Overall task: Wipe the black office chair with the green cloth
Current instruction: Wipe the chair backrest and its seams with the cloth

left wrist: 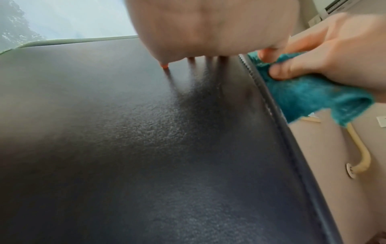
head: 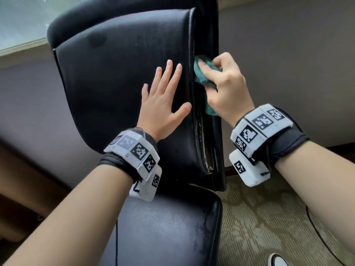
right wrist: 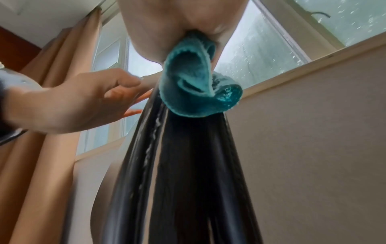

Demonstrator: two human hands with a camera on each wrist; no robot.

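Observation:
The black office chair [head: 119,77] fills the middle of the head view, its padded backrest upright above the seat [head: 165,227]. My left hand [head: 163,96] lies flat on the backrest pad with fingers spread and straight. My right hand [head: 221,81] grips the bunched green cloth [head: 199,73] and presses it into the seam along the pad's right edge. In the left wrist view the cloth [left wrist: 309,95] sits beside the stitched edge, held by the right hand [left wrist: 334,54]. In the right wrist view the cloth [right wrist: 192,85] hangs folded from my palm over the chair's narrow side [right wrist: 188,165].
A window [head: 19,20] with a light sill runs behind the chair at the upper left. Grey wall [head: 288,64] stands to the right. Patterned carpet [head: 269,217] with a thin black cable lies at the lower right, and a shoe tip [head: 278,261] shows near the bottom edge.

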